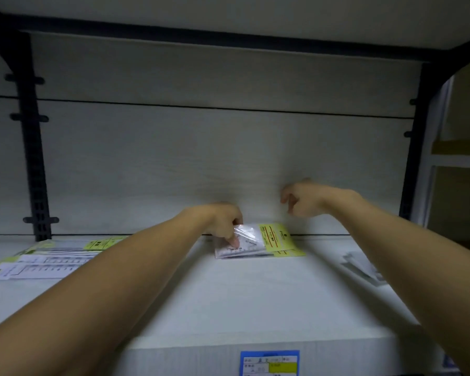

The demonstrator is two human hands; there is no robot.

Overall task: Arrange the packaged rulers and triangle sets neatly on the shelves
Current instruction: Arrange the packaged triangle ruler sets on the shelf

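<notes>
A small stack of packaged triangle sets (258, 241), clear plastic with a yellow-green header card, lies at the back of the white shelf (228, 299). My left hand (224, 222) is on the stack's left end, its fingers curled over the clear plastic with a fingertip pressing down on it. My right hand (305, 198) hovers above and to the right of the stack, fingers loosely curled, holding nothing. Long packaged rulers (42, 260) with yellow-green cards lie in a pile at the shelf's left.
Another clear packet (362, 265) lies at the right of the shelf, partly behind my right forearm. Dark metal uprights (33, 158) frame the back panel on both sides. A blue and yellow price label (269, 362) sits on the shelf's front edge.
</notes>
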